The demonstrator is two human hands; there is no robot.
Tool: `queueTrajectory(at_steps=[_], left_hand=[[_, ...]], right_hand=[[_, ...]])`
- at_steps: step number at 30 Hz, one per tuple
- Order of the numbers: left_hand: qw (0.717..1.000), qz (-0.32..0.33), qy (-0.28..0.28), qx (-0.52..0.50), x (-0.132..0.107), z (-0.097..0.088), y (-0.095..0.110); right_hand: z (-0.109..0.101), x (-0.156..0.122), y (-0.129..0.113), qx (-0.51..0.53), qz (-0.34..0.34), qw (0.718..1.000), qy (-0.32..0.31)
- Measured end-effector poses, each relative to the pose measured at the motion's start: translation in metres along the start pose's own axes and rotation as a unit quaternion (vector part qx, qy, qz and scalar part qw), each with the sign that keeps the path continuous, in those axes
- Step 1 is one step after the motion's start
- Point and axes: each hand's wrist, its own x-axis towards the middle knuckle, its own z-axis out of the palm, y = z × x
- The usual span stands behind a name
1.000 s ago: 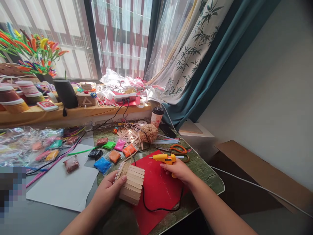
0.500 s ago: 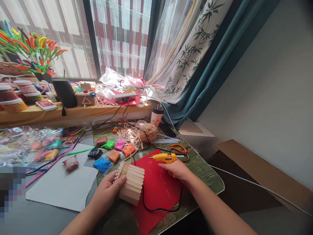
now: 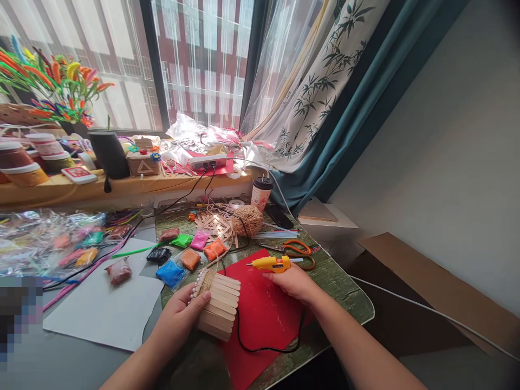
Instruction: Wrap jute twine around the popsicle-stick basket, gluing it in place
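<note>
My left hand [image 3: 179, 317] clasps the stick box [image 3: 219, 306], my right hand [image 3: 293, 281] grips the glue gun [image 3: 271, 264], so I'd steady the box before gluing.

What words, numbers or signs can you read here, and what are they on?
No words or numbers can be read.
Triangle sign: on the small wooden box.
Cup: print too blurred to read.
Red and white gadget: markings too small to read.
Glue gun, stick box: no lettering visible.
</note>
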Motion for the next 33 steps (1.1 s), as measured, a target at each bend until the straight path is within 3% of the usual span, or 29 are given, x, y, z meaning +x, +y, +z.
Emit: queueTrajectory(at_steps=[10,14,28,33], left_hand=[[1.000,-0.012,0.001,0.001,-0.001,0.002,0.005],[1.000,0.001,0.000,0.006,-0.002,0.002,0.004],[1.000,0.016,-0.009,0.008,-0.002,0.002,0.004],[1.000,0.017,-0.007,0.016,-0.002,0.002,0.006]], right_hand=[[0.007,-0.001,-0.017,-0.147,0.003,0.988,-0.036],[0.010,-0.001,-0.021,-0.144,-0.007,0.988,-0.058],[0.013,-0.002,-0.021,-0.168,0.013,0.985,-0.017],[0.004,0.000,-0.014,-0.122,0.005,0.992,-0.025]])
